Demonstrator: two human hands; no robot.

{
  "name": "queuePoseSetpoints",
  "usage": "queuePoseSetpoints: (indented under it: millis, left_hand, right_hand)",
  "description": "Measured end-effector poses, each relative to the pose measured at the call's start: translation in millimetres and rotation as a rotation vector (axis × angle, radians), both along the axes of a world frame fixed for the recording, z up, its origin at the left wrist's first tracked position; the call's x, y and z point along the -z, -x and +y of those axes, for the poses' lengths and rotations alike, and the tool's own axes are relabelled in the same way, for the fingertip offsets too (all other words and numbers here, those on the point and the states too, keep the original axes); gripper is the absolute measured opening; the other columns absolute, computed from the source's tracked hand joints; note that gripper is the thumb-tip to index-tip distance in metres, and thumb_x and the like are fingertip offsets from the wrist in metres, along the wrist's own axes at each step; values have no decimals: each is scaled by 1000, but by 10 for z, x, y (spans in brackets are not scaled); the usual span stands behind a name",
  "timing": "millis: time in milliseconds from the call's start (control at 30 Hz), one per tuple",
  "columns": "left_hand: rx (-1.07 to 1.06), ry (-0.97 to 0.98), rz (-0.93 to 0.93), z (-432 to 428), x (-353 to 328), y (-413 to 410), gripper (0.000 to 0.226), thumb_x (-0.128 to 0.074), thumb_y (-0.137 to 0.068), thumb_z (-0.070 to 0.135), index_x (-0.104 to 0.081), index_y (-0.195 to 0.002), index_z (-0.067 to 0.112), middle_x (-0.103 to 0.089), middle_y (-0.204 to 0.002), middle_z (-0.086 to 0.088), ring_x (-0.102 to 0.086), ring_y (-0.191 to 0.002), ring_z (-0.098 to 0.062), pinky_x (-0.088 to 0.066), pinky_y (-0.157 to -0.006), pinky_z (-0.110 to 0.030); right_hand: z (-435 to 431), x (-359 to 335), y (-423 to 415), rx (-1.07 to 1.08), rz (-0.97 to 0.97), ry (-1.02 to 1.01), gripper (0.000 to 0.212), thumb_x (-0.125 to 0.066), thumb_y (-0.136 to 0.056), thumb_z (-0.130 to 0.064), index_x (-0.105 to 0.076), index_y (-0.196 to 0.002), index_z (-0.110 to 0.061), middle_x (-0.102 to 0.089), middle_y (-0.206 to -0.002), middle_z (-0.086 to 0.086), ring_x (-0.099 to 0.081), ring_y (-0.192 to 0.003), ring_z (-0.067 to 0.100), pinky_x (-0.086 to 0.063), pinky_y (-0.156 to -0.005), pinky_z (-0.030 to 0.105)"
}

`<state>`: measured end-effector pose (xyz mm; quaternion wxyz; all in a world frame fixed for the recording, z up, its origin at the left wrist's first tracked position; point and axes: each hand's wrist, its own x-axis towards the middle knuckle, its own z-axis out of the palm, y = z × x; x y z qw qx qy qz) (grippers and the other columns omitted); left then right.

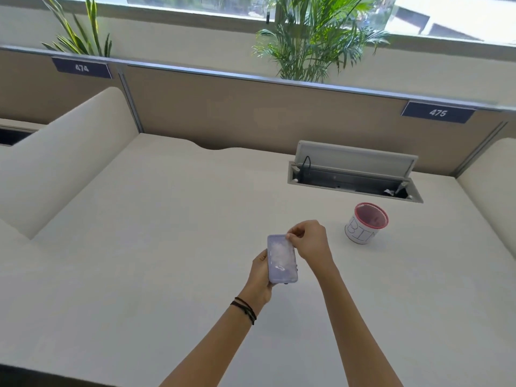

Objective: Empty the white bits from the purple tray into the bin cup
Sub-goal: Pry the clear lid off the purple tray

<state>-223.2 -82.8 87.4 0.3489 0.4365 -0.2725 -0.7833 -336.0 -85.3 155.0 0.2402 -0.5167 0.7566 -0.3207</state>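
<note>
Both hands meet over the middle of the pale worktop. The left hand cups the near end of the purple tray from below and from its left side, its fingers wrapped round the tray's edge and closed on it. The tray is held clear of the worktop, long axis running near to far, open face up. White bits lie heaped inside it, mostly toward the far half, with a smaller clump near the near end.

The right hand sits at the tray's far right corner, its fingers pinched together on the rim there. Whether they also hold a bit I cannot tell.

The bin cup stands upright on the worktop to the right of the hands and a little farther away, well apart from the tray. It is white with a red rim and the letters "BIN" hand-written on its side. Beyond it, an open cable hatch is sunk into the worktop. Dark bands circle the left wrist.
</note>
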Motion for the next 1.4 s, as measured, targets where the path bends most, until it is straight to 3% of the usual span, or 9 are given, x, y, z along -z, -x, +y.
queuePoseSetpoints:
  millis: [167,300,567,733,933,1100,1400]
  left_hand:
    - [3,8,-31,15,-28,128,27,-42,-97,16,-62,-81,8,-68,-57,-5,-65,-48,-21,-51,-42,-25]
    - [14,4,-55,0,-70,209,27,-41,-96,11,-59,-77,5,-62,-62,-11,-62,-44,-19,-49,-40,-23]
    - [65,39,-18,18,-158,232,21,-40,-97,12,-57,-88,3,-60,-73,-15,-64,-47,-20,-50,-41,-24]
    - [67,45,-33,61,-175,242,24,-42,-97,13,-60,-84,4,-64,-64,-12,-64,-48,-23,-49,-40,-24]
    - [58,50,-55,94,-173,268,23,-41,-97,14,-58,-84,5,-58,-75,-15,-58,-58,-29,-48,-41,-24]
    - [-14,88,-72,71,-188,251,20,-42,-97,15,-60,-96,5,-60,-86,-17,-57,-66,-30,-48,-42,-24]
    - [-191,112,-84,-20,-219,289,22,-44,-95,8,-58,-80,14,-56,-82,-11,-53,-71,-28,-46,-57,-30]
  right_hand:
    - [27,-67,95,26,53,-13,11,-62,-80,1,-72,-80,5,-72,-84,21,-60,-69,23,-41,-64,23]
    - [61,-111,132,36,98,19,11,-61,-80,1,-72,-79,3,-72,-84,17,-57,-68,17,-42,-64,23]
    - [157,-180,163,50,67,104,12,-61,-78,3,-72,-75,1,-73,-77,18,-60,-66,18,-51,-67,29]
    - [161,-198,193,71,62,76,11,-62,-79,1,-73,-79,1,-73,-82,17,-58,-68,16,-45,-66,24]
    - [179,-203,222,79,48,52,11,-62,-80,-1,-72,-83,1,-73,-88,17,-58,-72,17,-44,-68,24]
    - [309,-144,187,104,30,51,12,-65,-81,-6,-71,-88,1,-71,-90,16,-58,-73,17,-46,-71,26]
    - [502,-39,168,84,26,-57,6,-66,-78,-5,-70,-81,-3,-72,-82,13,-60,-66,18,-50,-67,26]
